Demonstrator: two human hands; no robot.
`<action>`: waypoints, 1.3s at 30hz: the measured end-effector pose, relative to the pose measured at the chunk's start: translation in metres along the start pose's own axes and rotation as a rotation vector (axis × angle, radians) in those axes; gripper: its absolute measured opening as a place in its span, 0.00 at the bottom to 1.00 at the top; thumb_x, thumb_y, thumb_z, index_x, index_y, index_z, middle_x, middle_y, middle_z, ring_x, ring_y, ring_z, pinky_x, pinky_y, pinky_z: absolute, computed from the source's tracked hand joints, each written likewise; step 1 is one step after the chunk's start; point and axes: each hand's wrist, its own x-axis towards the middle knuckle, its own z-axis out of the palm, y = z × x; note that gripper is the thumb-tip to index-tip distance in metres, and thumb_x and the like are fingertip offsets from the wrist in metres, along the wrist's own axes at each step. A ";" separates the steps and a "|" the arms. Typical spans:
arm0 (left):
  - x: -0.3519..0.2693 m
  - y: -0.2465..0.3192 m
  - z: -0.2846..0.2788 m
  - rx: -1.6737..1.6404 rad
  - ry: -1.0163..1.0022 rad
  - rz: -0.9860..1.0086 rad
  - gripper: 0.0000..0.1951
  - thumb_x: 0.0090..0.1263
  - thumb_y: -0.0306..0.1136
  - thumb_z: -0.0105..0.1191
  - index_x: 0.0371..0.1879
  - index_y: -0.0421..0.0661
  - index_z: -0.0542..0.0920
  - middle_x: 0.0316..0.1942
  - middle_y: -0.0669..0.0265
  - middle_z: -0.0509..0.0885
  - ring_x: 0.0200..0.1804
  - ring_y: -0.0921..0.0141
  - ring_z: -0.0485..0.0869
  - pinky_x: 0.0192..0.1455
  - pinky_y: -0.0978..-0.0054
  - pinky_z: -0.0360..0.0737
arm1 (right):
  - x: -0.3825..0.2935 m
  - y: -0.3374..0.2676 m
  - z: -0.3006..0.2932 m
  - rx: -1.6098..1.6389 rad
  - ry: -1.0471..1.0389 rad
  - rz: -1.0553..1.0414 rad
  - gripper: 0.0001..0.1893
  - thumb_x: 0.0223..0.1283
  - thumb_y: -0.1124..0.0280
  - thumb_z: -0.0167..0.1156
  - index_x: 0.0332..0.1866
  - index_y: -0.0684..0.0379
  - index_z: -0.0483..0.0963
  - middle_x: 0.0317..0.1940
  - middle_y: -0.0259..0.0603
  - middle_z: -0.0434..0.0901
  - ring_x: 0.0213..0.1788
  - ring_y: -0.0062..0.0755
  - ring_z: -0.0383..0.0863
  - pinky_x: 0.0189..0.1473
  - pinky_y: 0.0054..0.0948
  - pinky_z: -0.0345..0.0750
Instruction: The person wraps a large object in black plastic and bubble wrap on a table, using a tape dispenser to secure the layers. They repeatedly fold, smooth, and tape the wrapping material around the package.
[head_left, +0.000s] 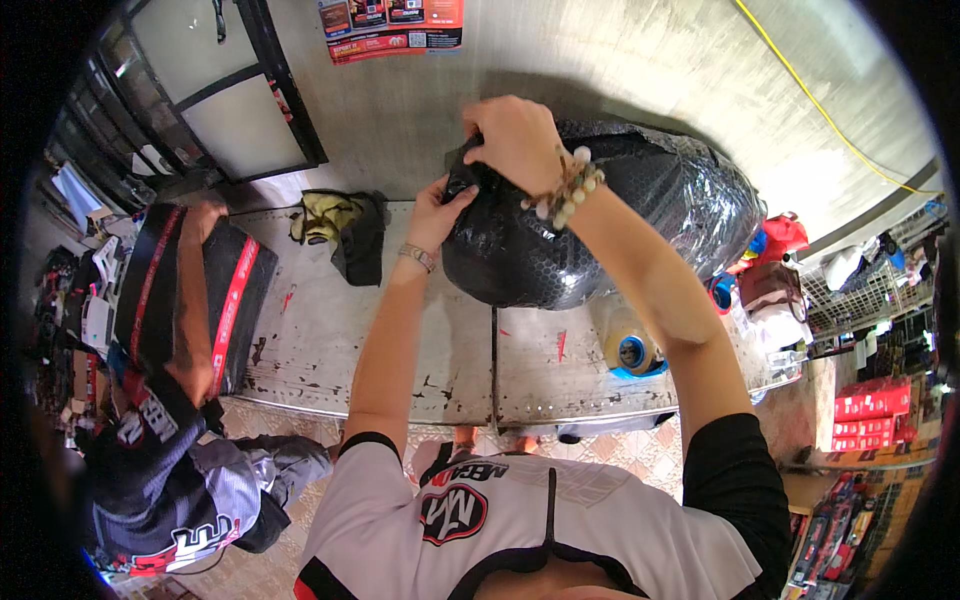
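Note:
A large rounded bundle wrapped in black bubble wrap (637, 202) lies on the worn white table (435, 337), close to the wall. At the bundle's left end, my left hand (441, 214) pinches the dark plastic between thumb and fingers. Above it and slightly right, my right hand (517, 139) grips a gathered piece of the same wrap, its wrist ringed by beaded bracelets. What the bundle contains is hidden. Under my right forearm sits a tape roll on a blue holder (634, 356).
At left, a co-worker (172, 465) has both hands on a black-wrapped box with red tape bands (221, 315). A yellow-and-black cloth (337, 225) lies between us. Another tape roll (721, 291) and bags (776, 240) crowd the right end. A yellow cable (810, 97) runs along the wall.

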 end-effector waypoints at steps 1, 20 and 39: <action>0.002 -0.005 0.003 0.014 0.021 0.048 0.12 0.69 0.28 0.64 0.50 0.39 0.86 0.43 0.68 0.89 0.44 0.76 0.83 0.52 0.74 0.79 | -0.009 -0.008 0.003 -0.044 -0.006 0.027 0.12 0.47 0.64 0.73 0.33 0.57 0.79 0.36 0.37 0.85 0.40 0.45 0.86 0.40 0.41 0.81; -0.005 0.022 0.012 0.004 -0.225 -0.006 0.26 0.66 0.26 0.67 0.64 0.43 0.77 0.54 0.66 0.85 0.55 0.73 0.82 0.60 0.73 0.78 | -0.060 -0.018 0.035 0.261 0.615 0.051 0.11 0.55 0.68 0.71 0.41 0.55 0.79 0.33 0.32 0.86 0.41 0.38 0.85 0.57 0.40 0.75; -0.008 0.000 0.002 -0.241 -0.037 -0.161 0.30 0.59 0.11 0.40 0.59 0.42 0.85 0.56 0.59 0.86 0.55 0.68 0.85 0.61 0.74 0.79 | -0.149 -0.045 0.136 0.098 0.470 -0.290 0.11 0.52 0.72 0.74 0.28 0.56 0.76 0.43 0.35 0.89 0.63 0.37 0.82 0.66 0.45 0.75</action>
